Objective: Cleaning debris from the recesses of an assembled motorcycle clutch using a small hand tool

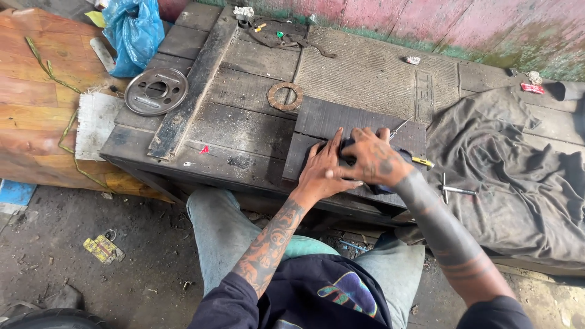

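While the left hand (322, 172) lies flat, fingers spread, and the right hand (376, 159) curls over it, the dark rubber piece (348, 148) pinned on the black slab (341, 122) appears soft, light and pliable, best gripped along its exposed edges.

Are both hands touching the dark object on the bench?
Touching. The head view shows the left hand and right hand pressed down onto the dark object, fingers overlapping it.
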